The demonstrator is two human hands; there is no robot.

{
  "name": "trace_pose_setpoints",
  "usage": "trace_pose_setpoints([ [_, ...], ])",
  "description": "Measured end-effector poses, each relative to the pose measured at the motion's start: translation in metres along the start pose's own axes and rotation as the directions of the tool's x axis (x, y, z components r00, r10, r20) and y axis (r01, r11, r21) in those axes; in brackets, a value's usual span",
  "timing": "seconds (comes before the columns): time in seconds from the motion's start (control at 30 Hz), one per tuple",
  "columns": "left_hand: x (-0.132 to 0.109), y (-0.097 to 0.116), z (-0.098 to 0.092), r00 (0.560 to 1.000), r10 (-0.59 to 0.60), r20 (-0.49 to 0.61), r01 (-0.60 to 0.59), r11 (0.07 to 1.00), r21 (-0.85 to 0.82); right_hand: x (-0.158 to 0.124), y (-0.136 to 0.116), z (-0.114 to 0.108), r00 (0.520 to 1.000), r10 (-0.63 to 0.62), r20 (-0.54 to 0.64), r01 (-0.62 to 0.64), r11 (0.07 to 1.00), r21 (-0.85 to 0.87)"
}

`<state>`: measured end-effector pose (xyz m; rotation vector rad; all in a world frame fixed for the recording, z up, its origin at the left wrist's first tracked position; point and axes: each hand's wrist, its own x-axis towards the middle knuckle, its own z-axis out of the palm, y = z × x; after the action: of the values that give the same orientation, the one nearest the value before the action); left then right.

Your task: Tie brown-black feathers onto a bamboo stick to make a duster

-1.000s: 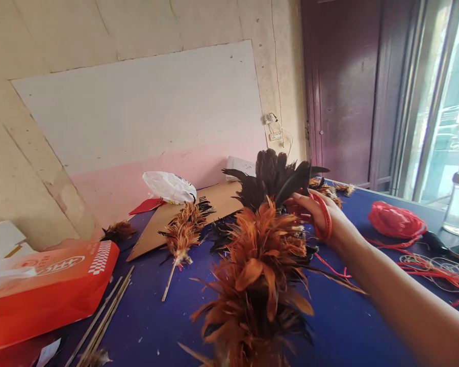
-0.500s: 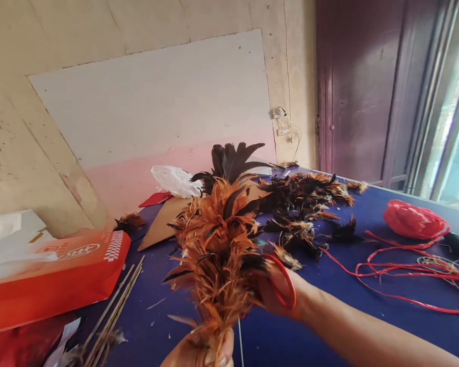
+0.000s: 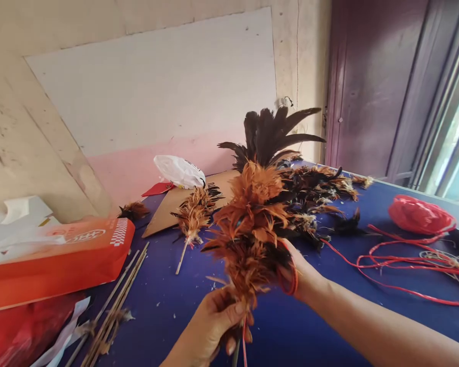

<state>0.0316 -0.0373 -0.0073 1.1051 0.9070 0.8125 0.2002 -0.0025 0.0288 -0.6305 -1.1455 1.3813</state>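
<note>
A feather bundle (image 3: 252,229), orange-brown with long black plumes at its top, stands upright in front of me. My left hand (image 3: 224,316) grips its base, fingers wrapped round the stick, and a strand of red string hangs below. Against the bundle's right side lies my right hand (image 3: 296,267); its fingers are hidden behind the feathers. A red loop (image 3: 290,285) circles the right wrist. Behind and left, a smaller feather piece (image 3: 195,216) on a stick lies on the blue table (image 3: 168,306).
Loose feathers (image 3: 317,188) are piled at the back right. A red string ball (image 3: 421,215) with trailing strands lies at the right. An orange bag (image 3: 61,260) and thin sticks (image 3: 118,306) are at the left. Cardboard (image 3: 158,214) and a white plastic bag (image 3: 179,171) lie behind.
The feather bundle has moved up and to the right with both hands. The smaller feather piece behind it now shows, and more of my left hand is in view.
</note>
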Motion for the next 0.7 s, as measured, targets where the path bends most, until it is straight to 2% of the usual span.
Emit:
trace_pose_setpoints([
  [0.07, 0.001, -0.002, 0.002, 0.996, 0.059, -0.061, -0.054, 0.995, 0.086, 0.002, 0.000, -0.003, 1.000, -0.007, -0.019, 0.006, 1.000, -0.009],
  [0.17, 0.003, -0.004, 0.003, 0.984, 0.124, -0.124, -0.106, 0.984, 0.145, 0.005, 0.000, -0.007, 0.998, -0.058, 0.015, 0.059, 0.997, -0.046],
  [0.27, 0.004, -0.003, -0.001, 0.971, 0.155, -0.181, -0.150, 0.988, 0.037, 0.006, 0.001, -0.012, 0.997, -0.072, -0.014, 0.070, 0.990, -0.118],
  [0.37, 0.003, 0.003, -0.008, 0.961, 0.170, -0.217, -0.200, 0.972, -0.124, 0.003, 0.009, -0.014, 0.992, -0.018, -0.123, -0.015, 0.965, -0.263],
  [0.4, 0.002, 0.005, -0.010, 0.960, 0.174, -0.219, -0.213, 0.962, -0.171, 0.001, 0.012, -0.014, 0.992, 0.019, -0.126, -0.058, 0.948, -0.314],
  [0.47, 0.000, 0.010, -0.013, 0.958, 0.188, -0.214, -0.240, 0.939, -0.247, -0.004, 0.019, -0.013, 0.994, 0.088, -0.070, -0.109, 0.906, -0.410],
  [0.57, -0.002, 0.015, -0.016, 0.952, 0.221, -0.213, -0.278, 0.914, -0.296, -0.012, 0.025, -0.008, 0.990, 0.130, 0.063, -0.076, 0.839, -0.539],
  [0.7, -0.001, 0.013, -0.016, 0.949, 0.231, -0.215, -0.290, 0.906, -0.307, -0.020, 0.023, 0.000, 0.993, 0.089, 0.078, -0.010, 0.721, -0.693],
])
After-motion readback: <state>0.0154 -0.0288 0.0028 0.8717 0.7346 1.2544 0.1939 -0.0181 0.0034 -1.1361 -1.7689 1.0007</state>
